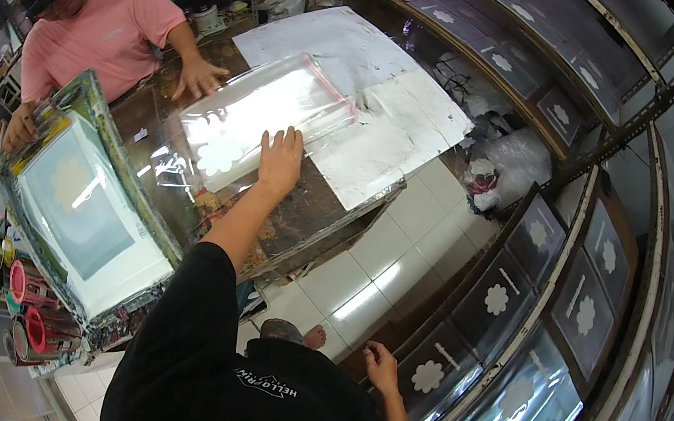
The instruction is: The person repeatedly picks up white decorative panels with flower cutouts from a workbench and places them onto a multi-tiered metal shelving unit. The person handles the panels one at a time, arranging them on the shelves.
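Note:
On the brown worktable lies a stack of clear plastic bags [270,101] with a white flower print near its lower left corner. My left hand [281,158] rests flat on the stack's right side, fingers stretched and slightly apart. My right hand [380,368] hangs low beside the drying rack, its fingers loosely bent and nothing visible in them. Left of the stack a screen printing frame [101,211] stands tilted up, with a pale flower shape on its mesh. A co-worker's hand [198,79] is close to the stack's far left edge; their other hand [19,129] grips the frame.
White sheets [406,119] cover the table's far right part. Racks [480,315] with flower-printed clear sheets line the right side, and another rack [488,53] stands behind. Ink tubs [30,284] crowd the lower left. A co-worker in pink [110,21] stands across the table.

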`<state>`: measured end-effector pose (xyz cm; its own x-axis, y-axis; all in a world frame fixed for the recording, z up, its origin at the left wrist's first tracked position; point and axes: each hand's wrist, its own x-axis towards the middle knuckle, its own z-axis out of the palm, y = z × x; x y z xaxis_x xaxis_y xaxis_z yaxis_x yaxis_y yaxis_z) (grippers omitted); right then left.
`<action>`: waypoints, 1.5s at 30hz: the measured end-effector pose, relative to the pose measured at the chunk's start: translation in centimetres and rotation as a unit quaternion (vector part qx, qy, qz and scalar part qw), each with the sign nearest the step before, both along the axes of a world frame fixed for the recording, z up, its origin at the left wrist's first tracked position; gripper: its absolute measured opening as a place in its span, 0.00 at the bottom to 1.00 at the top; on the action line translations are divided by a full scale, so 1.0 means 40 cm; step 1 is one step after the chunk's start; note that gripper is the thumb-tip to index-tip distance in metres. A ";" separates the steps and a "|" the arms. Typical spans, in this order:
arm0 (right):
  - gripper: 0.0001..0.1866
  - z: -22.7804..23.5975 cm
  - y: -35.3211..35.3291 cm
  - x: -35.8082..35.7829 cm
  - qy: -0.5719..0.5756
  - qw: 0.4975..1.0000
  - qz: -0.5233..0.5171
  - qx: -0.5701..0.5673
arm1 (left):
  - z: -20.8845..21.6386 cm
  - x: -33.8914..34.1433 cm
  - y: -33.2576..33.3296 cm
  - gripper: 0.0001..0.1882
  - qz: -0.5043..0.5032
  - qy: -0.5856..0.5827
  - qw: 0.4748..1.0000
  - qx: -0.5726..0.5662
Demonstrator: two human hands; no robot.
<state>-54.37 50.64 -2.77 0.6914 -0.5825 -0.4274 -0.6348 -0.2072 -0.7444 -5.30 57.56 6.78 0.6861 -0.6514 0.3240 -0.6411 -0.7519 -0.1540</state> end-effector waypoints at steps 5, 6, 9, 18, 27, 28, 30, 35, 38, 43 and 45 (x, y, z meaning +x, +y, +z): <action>0.16 -0.014 0.010 -0.021 -0.004 0.999 -0.024 -0.023 | 0.012 -0.010 -0.005 0.23 -0.071 -0.002 0.993 -0.097; 0.16 -0.010 0.013 -0.015 -0.047 0.998 -0.045 0.021 | 0.033 -0.048 -0.013 0.24 -0.106 -0.025 0.989 -0.097; 0.18 0.033 0.006 0.038 -0.186 0.961 -0.104 0.176 | 0.114 -0.196 -0.011 0.24 -0.201 -0.017 0.975 -0.098; 0.28 0.429 -0.017 0.182 -0.463 0.787 -0.138 0.385 | 0.192 -0.640 0.090 0.28 -0.495 0.106 0.857 -0.101; 0.20 0.337 0.323 -0.065 -0.352 0.870 -0.322 0.126 | 0.097 -0.881 0.399 0.28 -0.667 0.160 0.727 -0.022; 0.20 0.340 0.379 -0.110 -0.338 0.876 -0.335 0.080 | 0.102 -0.901 0.443 0.29 -0.678 0.180 0.712 -0.010; 0.22 0.360 0.475 -0.180 -0.305 0.891 -0.336 0.002 | 0.102 -0.926 0.536 0.32 -0.719 0.218 0.659 -0.027; 0.29 0.437 0.688 -0.397 -0.247 0.864 -0.428 -0.097 | 0.074 -0.967 0.721 0.29 -0.736 0.292 0.601 -0.103; 0.29 0.515 0.828 -0.595 -0.218 0.813 -0.528 -0.109 | 0.042 -0.987 0.776 0.22 -0.722 0.333 0.602 -0.072; 0.28 0.547 1.104 -1.025 -0.178 0.771 -0.596 -0.140 | -0.139 -0.969 0.874 0.17 -0.648 0.399 0.647 0.043; 0.28 0.504 1.251 -1.220 -0.218 0.737 -0.615 -0.176 | -0.232 -0.955 0.933 0.18 -0.602 0.421 0.671 0.106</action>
